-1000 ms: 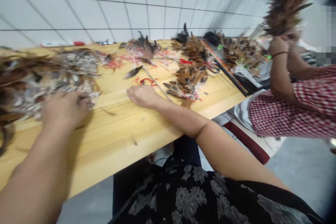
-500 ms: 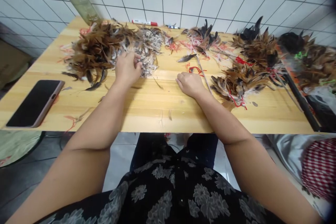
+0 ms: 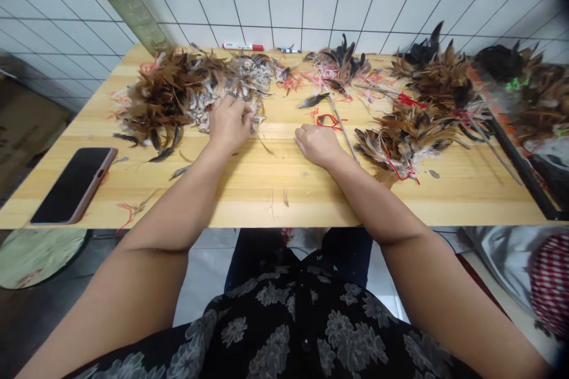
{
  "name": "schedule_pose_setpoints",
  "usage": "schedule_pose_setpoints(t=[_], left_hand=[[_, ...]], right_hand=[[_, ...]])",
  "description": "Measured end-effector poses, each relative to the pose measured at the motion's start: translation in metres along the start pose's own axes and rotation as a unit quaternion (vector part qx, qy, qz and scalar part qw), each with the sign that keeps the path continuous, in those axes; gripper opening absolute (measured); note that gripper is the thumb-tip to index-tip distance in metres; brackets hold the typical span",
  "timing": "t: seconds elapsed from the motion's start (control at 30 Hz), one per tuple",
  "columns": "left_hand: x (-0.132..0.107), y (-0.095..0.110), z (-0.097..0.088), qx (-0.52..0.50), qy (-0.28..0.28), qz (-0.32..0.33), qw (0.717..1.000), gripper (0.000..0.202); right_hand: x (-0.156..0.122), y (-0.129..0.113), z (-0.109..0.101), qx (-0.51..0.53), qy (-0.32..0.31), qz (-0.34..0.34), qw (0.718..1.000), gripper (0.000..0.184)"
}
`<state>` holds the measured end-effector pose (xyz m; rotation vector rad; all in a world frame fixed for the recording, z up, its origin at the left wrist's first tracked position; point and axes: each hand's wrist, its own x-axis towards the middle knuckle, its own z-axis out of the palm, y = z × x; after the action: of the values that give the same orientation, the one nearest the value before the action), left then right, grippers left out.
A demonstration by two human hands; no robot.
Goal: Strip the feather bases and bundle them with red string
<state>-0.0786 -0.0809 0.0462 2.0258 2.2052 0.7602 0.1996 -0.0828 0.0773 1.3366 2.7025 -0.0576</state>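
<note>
My left hand (image 3: 230, 123) is at the right side of a big pile of brown feathers (image 3: 166, 89), over the pale quill ends (image 3: 200, 108). Its thumb and fingers are pinched together; whatever lies between them is too small to make out. My right hand (image 3: 316, 143) rests on the wooden table with its fingers curled into a fist, their inside hidden from me. Just beyond it lie a loop of red string (image 3: 331, 122), a thin stick (image 3: 341, 129) and a single dark feather (image 3: 313, 100). A bundle of brown feathers (image 3: 406, 139) with red string is to its right.
A phone (image 3: 73, 185) lies at the table's left front. By the tiled wall are a tall bottle (image 3: 133, 9), a red-and-white marker (image 3: 242, 47) and a dark feather clump (image 3: 342, 62). More feathers (image 3: 433, 74) lie at the back right, beside a black-edged tray (image 3: 524, 169).
The view has tilted up and shifted a little. My left hand has slid slightly to the right along the quill ends, still pinched. My right hand stays in its place.
</note>
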Motion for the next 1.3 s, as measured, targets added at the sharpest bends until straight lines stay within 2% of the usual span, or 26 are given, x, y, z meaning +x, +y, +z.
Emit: schedule_pose_setpoints(t=[0.23,0.37,0.43,0.53,0.63,0.7,0.8,0.9,1.03,1.17,1.3], left_hand=[[0.037,0.037,0.003,0.038,-0.019,0.032,0.999,0.015],[0.059,0.065,0.017,0.008,-0.053,0.072,0.996,0.015],[0.066,0.072,0.018,0.012,-0.067,0.077,0.995,0.015],[0.070,0.061,0.004,0.033,-0.040,0.057,0.997,0.017],[0.063,0.030,-0.021,0.061,-0.015,-0.008,0.998,0.017],[0.053,0.009,-0.034,0.080,-0.024,-0.053,0.995,0.017],[0.033,-0.010,-0.039,0.086,-0.058,-0.082,0.991,0.015],[0.018,-0.012,-0.034,0.062,-0.066,-0.087,0.992,0.020],[0.014,0.006,-0.030,0.059,-0.054,-0.072,0.994,0.028],[0.022,0.036,-0.029,0.126,-0.112,-0.044,0.985,0.036],[0.033,0.059,-0.017,0.182,-0.173,-0.050,0.967,0.036]], right_hand=[[0.002,0.001,0.005,0.026,0.034,0.001,0.999,0.053],[0.003,-0.007,0.008,0.019,0.036,-0.048,0.998,0.054],[0.001,-0.012,0.007,0.015,0.029,-0.080,0.996,0.053],[-0.003,-0.018,0.004,0.014,0.016,-0.104,0.994,0.053],[-0.006,-0.021,0.001,0.010,0.006,-0.106,0.994,0.055],[-0.006,-0.022,0.001,0.007,0.002,-0.107,0.994,0.057],[-0.005,-0.022,0.002,0.006,0.000,-0.104,0.995,0.057],[-0.003,-0.022,0.004,0.004,-0.002,-0.089,0.996,0.054],[0.000,-0.020,0.007,0.004,0.002,-0.072,0.997,0.050],[0.001,-0.018,0.007,0.004,0.001,-0.062,0.998,0.049],[0.000,-0.017,0.007,0.010,0.001,-0.062,0.998,0.050]])
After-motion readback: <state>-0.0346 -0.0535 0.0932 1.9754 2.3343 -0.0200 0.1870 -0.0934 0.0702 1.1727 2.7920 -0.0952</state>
